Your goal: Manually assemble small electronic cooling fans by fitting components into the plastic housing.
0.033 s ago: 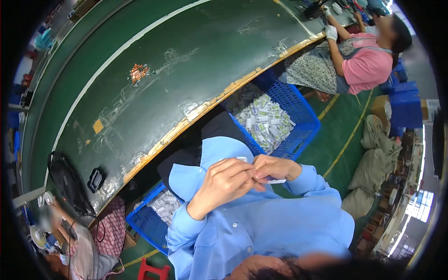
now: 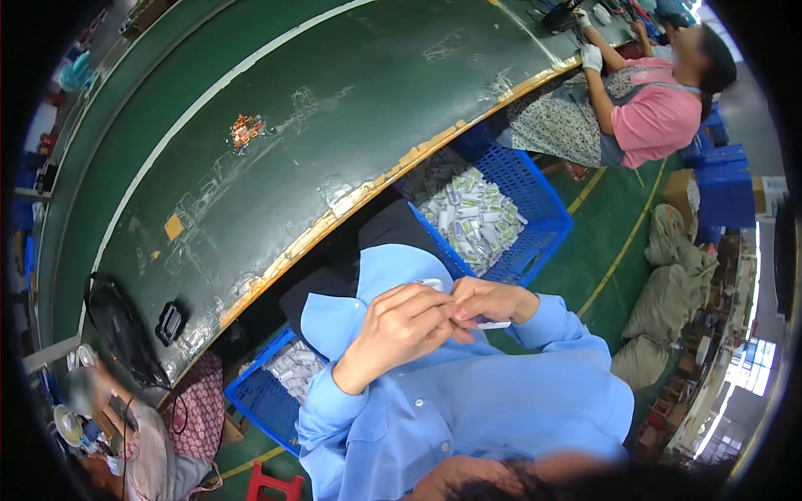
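Note:
My left hand (image 2: 403, 327) and my right hand (image 2: 491, 302) meet in front of my blue shirt, fingers curled and fingertips together. From under the right fingers juts the end of a slim white piece (image 2: 494, 325). Another small white piece (image 2: 432, 285) shows at the upper edge of my left hand. Most of both is hidden by the fingers, so I cannot tell their kind or whether they join. Beyond my hands, a blue plastic basket (image 2: 547, 242) contains many small white pieces with green and purple marks (image 2: 473, 219).
A dark green worktable (image 2: 276, 184) with a worn wooden edge runs diagonally ahead, bearing copper-coloured bits (image 2: 246, 131) and a black bag (image 2: 124, 330). A second blue basket (image 2: 251, 409) stands at left, near a red stool (image 2: 274, 484). Co-workers sit on either side; sacks (image 2: 664, 301) lie at right.

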Demonstrator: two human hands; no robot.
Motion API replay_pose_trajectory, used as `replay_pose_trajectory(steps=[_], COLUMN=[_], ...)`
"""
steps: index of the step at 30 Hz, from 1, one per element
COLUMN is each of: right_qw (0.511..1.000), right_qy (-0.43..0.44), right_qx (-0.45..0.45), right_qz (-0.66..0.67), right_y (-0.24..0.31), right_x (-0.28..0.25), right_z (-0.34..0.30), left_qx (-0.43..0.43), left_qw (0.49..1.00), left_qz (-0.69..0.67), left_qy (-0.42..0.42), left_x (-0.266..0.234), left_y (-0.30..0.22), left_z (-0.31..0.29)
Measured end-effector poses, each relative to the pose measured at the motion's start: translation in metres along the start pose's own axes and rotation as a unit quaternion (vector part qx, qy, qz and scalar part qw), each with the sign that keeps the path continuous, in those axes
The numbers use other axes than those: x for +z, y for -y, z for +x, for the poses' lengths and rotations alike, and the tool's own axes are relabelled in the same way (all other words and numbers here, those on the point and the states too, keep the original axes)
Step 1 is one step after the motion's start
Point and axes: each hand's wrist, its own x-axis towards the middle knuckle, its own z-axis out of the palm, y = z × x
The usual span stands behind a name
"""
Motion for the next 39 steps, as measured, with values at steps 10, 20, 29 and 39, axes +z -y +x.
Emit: replay_pose_trajectory(steps=[10, 20, 29, 39], right_qw=[0.999, 0.987, 0.996, 0.987], right_qy=[0.025, 0.042, -0.066, 0.021], right_qx=[0.02, -0.003, -0.022, 0.019], right_qz=[0.041, 0.156, 0.054, 0.157], right_y=[-0.01, -0.001, 0.014, 0.022], right_x=[0.005, 0.015, 0.013, 0.014], right_z=[-0.005, 0.015, 0.038, 0.034], left_qx=[-0.063, -0.138, -0.017, -0.01], left_qw=[0.992, 0.987, 0.993, 1.0], left_qz=[-0.047, -0.061, 0.095, 0.008], left_qy=[0.098, 0.056, 0.061, 0.018], left_x=[-0.015, -0.025, -0.038, -0.036], left_y=[-0.011, -0.016, 0.005, 0.008], left_z=[0.004, 0.01, 0.011, 0.008])
